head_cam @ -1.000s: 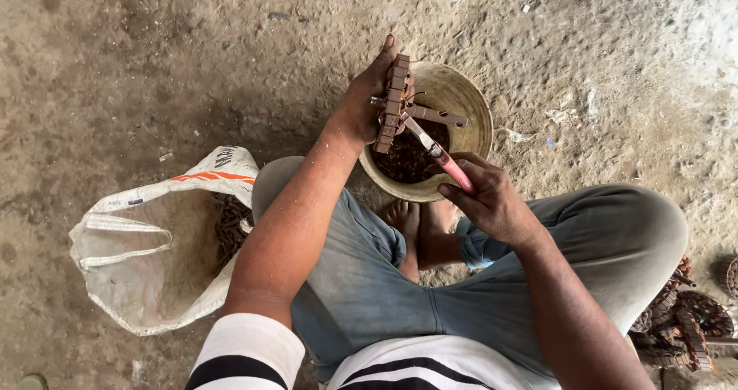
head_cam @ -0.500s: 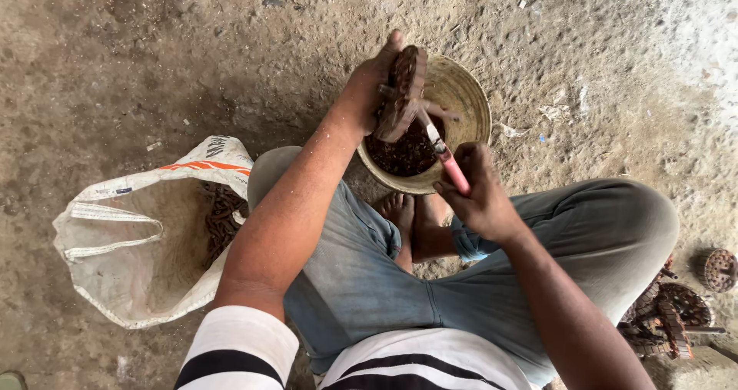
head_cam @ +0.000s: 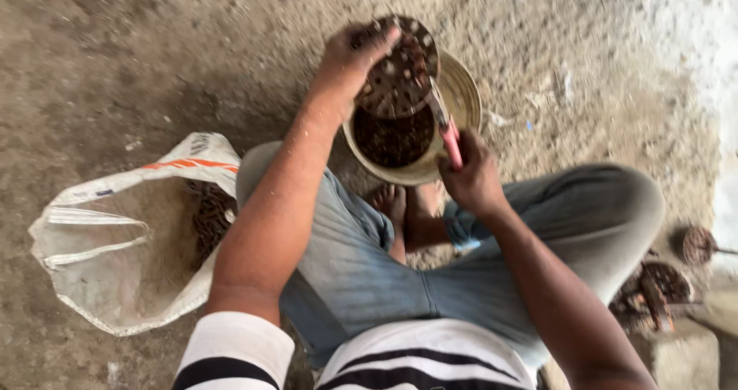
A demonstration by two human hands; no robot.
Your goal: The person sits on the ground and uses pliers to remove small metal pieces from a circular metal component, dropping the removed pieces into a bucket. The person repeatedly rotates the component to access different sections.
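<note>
I sit cross-legged on the dirt floor (head_cam: 138, 59) with a round metal bowl (head_cam: 466, 90) in front of my bare feet (head_cam: 406, 209). My left hand (head_cam: 350, 59) grips a brown, flat, round seed head (head_cam: 400, 71) by its edge, fingers curled over the rim and thumb behind it, and holds it just above the bowl. Half a second ago I had it turned edge-on, so it looked like a narrow strip; now its broad, pitted face is toward me, dotted with pale holes. It also sits a little higher and further left over the bowl than before.

My right hand (head_cam: 473, 179) is closed around the pink handle of a small knife (head_cam: 446, 129), and the blade tip points up at the lower right edge of the seed head; I cannot tell whether it touches. The hand stays at the near rim of the bowl, much as it was a moment ago.

Inside the bowl lies a dark heap of loosened bits (head_cam: 392, 138), unchanged. The white woven sack (head_cam: 131, 236) lies open beside my left knee, with more brown pieces showing in its mouth. By my right knee more dried heads (head_cam: 661, 282) rest on the ground.
</note>
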